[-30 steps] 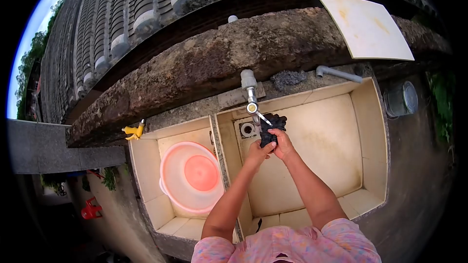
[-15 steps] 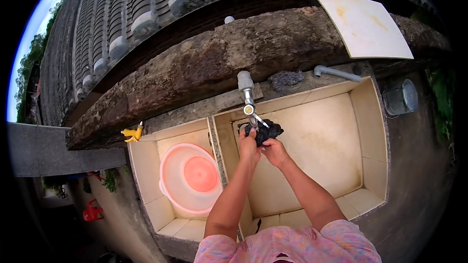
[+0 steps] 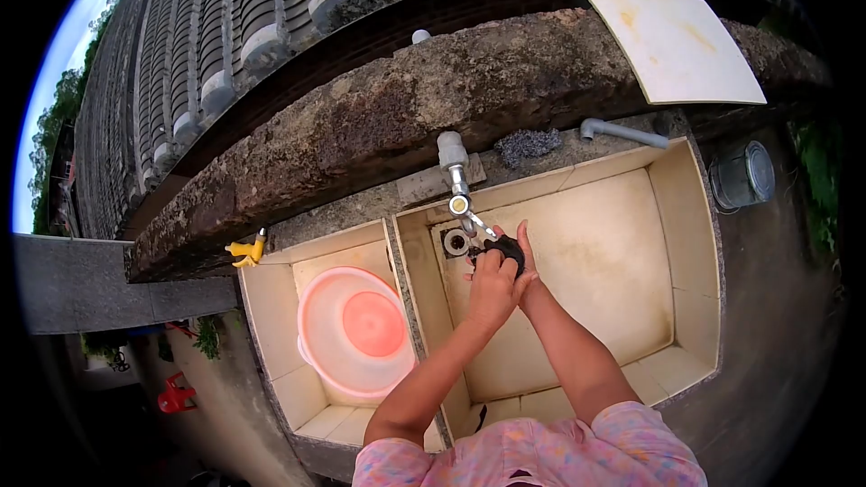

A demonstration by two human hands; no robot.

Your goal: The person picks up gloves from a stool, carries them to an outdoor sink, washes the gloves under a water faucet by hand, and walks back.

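Below the metal tap point(image 3: 460, 203), a dark, bunched-up black cloth point(image 3: 511, 251) is held between my two hands over the larger basin point(image 3: 577, 280). My left hand point(image 3: 492, 289) has its fingers curled over the cloth from above. Beneath and to the right, my right hand point(image 3: 527, 263) supports it against the palm, thumb stretched away. Its other fingers are partly hidden behind the cloth. A round drain point(image 3: 456, 241) shows just left of the cloth. I cannot make out whether water runs from the tap.
In the smaller left basin sits a pink and white plastic tub point(image 3: 311, 343). A yellow-handled tap point(image 3: 246, 250) is at that basin's back corner. Along the back ledge lie a dark scouring pad point(image 3: 527, 146) and grey pipe point(image 3: 622, 133). A white board point(image 3: 672, 41) rests on the stone wall point(image 3: 361, 113).
Both hands and the cloth have shifted right and slightly toward me, uncovering the drain. The cloth is more compact, my left fingers now over it, and my right thumb stretched out.
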